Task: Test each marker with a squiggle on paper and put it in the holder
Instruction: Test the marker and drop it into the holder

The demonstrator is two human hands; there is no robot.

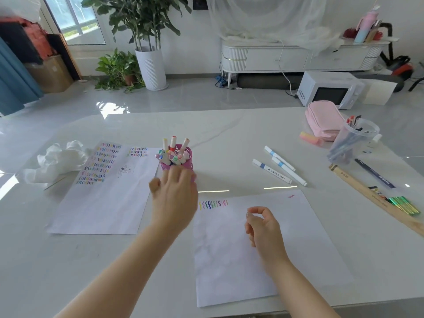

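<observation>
A pink mesh holder (pixel 187 154) stands mid-table, filled with several capped markers (pixel 173 143). My left hand (pixel 174 198) lies against the holder's near side with its fingers spread, hiding the lower part. My right hand (pixel 263 228) hovers over the near sheet of paper (pixel 298 239), fingers loosely curled and holding nothing. A short row of coloured squiggles (pixel 213 204) runs along that sheet's top left. Three white markers with blue bands (pixel 278 167) lie on the table beyond the sheet, to the right of the holder.
A second sheet (pixel 103 203) covered in squiggle rows lies on the left beside crumpled tissue (pixel 59 159). At the right are a pink pencil case (pixel 323 120), a clear cup of pens (pixel 353 141), a wooden ruler (pixel 371 198), a dark pen (pixel 374 173) and green pens (pixel 403 204).
</observation>
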